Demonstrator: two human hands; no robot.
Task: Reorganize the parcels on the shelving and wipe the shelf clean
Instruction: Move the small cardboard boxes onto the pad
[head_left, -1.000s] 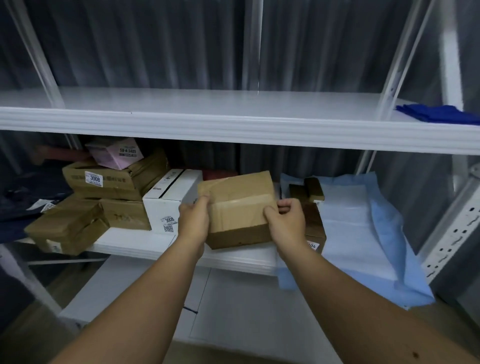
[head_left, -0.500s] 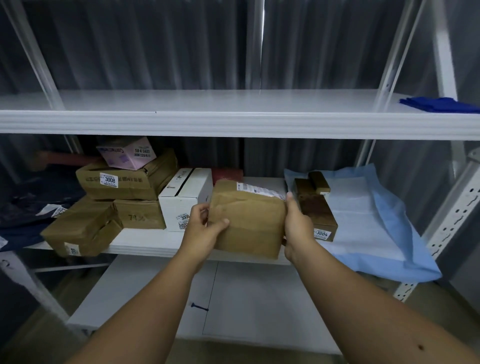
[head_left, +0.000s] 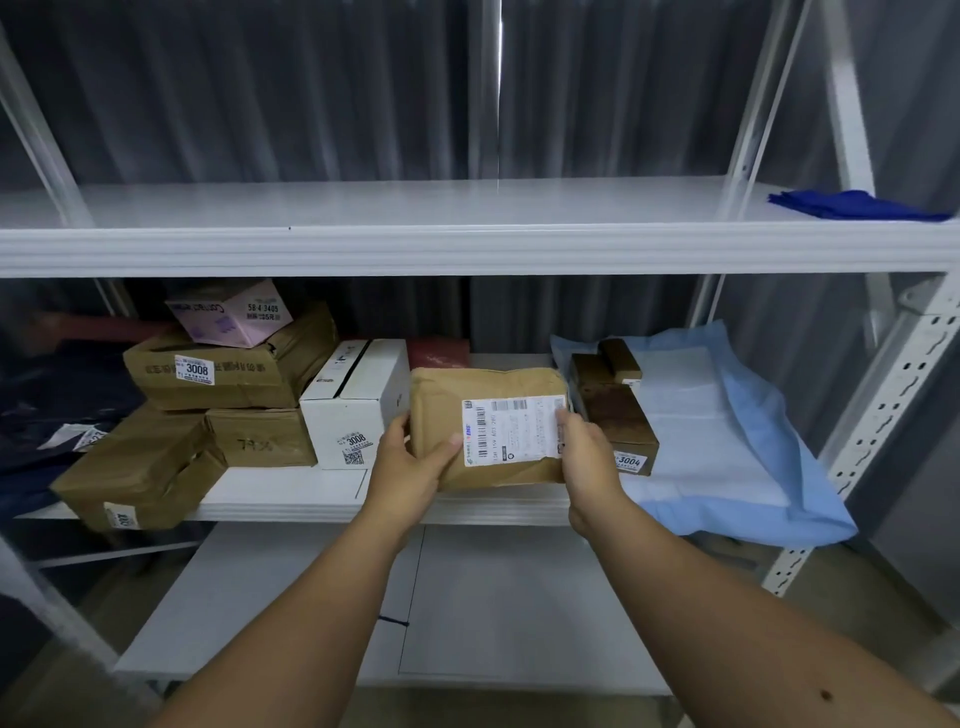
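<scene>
Middle shelf (head_left: 291, 488), left: stacked brown cartons, 1 labelled 3008 (head_left: 228, 371), a pink box (head_left: 234, 312) on top. Beside them, a white box (head_left: 358, 405). Centre: left hand (head_left: 410, 467) and right hand (head_left: 587, 462) grip a brown parcel (head_left: 488, 426) by its sides, fingers curled round it, label forward, at the shelf front. Right: dark parcel 3004 (head_left: 618, 421) on a blue sheet (head_left: 727, 431). Upper shelf: blue cloth (head_left: 857, 205).

Both forearms extended forward, bare, converging toward centre. Left hand (head_left: 410, 462) grips from the left side, thumb laid across the front, fingers curled behind. Right hand (head_left: 587, 457) grips from the right side, fingers wrapped round the edge, wrist straight.
</scene>
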